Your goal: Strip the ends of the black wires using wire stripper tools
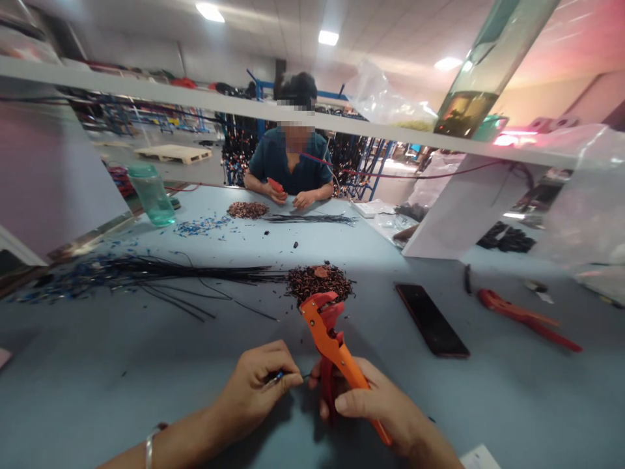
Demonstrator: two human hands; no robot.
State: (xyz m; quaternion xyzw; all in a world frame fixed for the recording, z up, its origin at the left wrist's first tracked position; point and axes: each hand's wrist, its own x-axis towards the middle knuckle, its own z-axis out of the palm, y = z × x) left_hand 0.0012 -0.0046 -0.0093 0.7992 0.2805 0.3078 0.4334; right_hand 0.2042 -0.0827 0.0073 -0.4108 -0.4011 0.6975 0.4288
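Observation:
My left hand (256, 387) is closed in a pinch on a thin black wire (306, 376). A small blue-and-silver end piece (275, 378) shows between its fingers. My right hand (375, 397) is wrapped round orange-and-red wire strippers (342, 355), whose jaws point up and away from me. The wire's short free end reaches toward the right fingertips; whether they touch it I cannot tell. Beyond the jaws lies a heap of short dark and copper-coloured offcuts (319, 283). Left of the heap stretches a bundle of long black wires (209, 268), with blue end pieces (73, 277) at its far-left end.
A phone (432, 319) lies right of the strippers, and a red hand tool (527, 319) farther right. Across the table (161, 404) sits a co-worker (290, 159) holding a red tool. A green bottle (151, 195) stands at left. A shelf (244, 104) spans overhead.

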